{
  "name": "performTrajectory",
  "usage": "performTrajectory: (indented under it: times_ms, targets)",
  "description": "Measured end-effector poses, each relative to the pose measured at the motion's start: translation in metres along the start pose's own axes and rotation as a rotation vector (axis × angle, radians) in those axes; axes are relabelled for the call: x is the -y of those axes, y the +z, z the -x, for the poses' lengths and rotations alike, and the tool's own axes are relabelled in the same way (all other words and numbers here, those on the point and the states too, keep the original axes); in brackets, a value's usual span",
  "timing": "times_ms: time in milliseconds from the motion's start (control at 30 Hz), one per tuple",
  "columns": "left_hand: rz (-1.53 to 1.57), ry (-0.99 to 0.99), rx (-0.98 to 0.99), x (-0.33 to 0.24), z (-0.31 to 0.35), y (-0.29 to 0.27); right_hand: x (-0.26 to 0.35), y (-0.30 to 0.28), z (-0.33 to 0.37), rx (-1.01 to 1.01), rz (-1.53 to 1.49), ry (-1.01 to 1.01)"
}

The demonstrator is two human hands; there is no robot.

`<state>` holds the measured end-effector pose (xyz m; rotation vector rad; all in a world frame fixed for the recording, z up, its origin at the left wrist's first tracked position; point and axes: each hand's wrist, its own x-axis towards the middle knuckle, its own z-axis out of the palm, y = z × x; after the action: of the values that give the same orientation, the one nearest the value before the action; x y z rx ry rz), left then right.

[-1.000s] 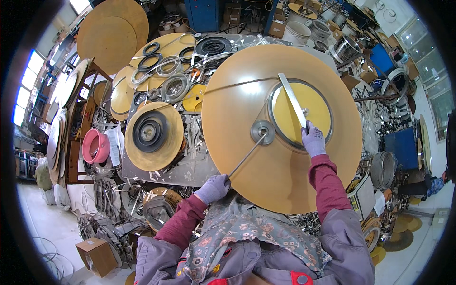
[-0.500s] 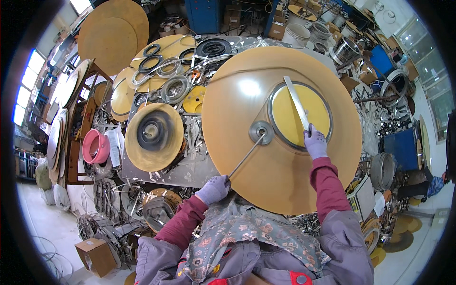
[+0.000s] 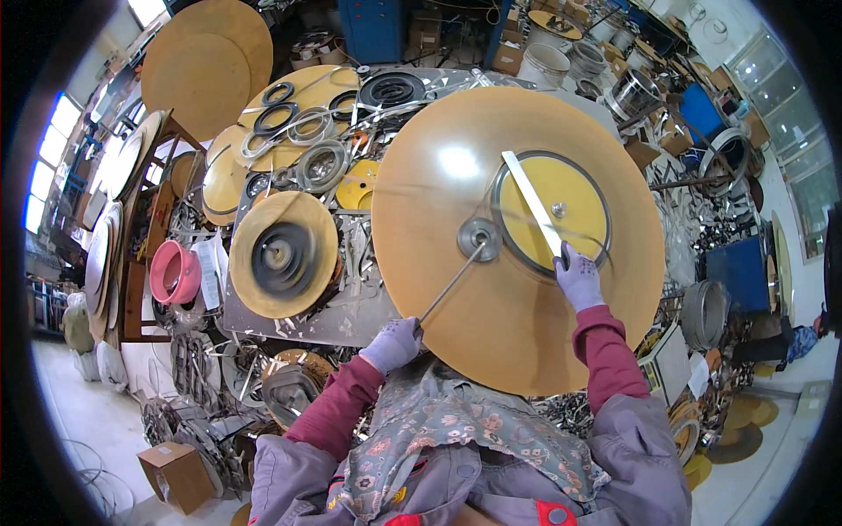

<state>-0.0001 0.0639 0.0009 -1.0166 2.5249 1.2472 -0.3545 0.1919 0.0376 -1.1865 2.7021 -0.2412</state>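
My left hand (image 3: pixel 394 344), in a grey-purple glove, is closed round the near end of a thin metal rod (image 3: pixel 450 288). At the rod's far end a small grey roller (image 3: pixel 471 236) sits over the large tan disc (image 3: pixel 517 351). My gloved right hand (image 3: pixel 579 279) grips the lower end of a flat pale metal bar (image 3: pixel 531 200). The bar lies slantwise over a yellow round plate (image 3: pixel 583 188), whose edge a dark coiled ring surrounds. A small metal knob (image 3: pixel 559 210) shows beside the bar. A thin strip, blurred, crosses the tan disc by the roller.
Left of the large disc stands a smaller tan disc (image 3: pixel 303 215) with a blurred dark coil (image 3: pixel 282 260). Behind it lie several rings (image 3: pixel 323 165) and a yellow wheel (image 3: pixel 358 184). A pink bowl (image 3: pixel 175 273) is farther left; metal scraps lie around the table.
My right hand and the bar have shifted slightly left and nearer me, showing more of the knob. A blurred strip now crosses the tan disc lower. My left hand and the rod stay nearly in place.
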Motion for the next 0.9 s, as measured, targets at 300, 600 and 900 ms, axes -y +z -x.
performTrajectory:
  times_ms: [300, 600, 900]
  targets:
    - [-0.019, 0.045, 0.000, 0.007, -0.002, 0.006, 0.003, -0.003, 0.010, 0.011, 0.007, -0.050]
    - [-0.037, 0.041, 0.015, 0.001, 0.001, 0.004, 0.001, -0.009, 0.013, 0.009, 0.013, -0.060]
    - [-0.026, 0.039, 0.001, 0.002, 0.004, 0.006, -0.040, -0.036, -0.051, 0.043, -0.163, -0.142]
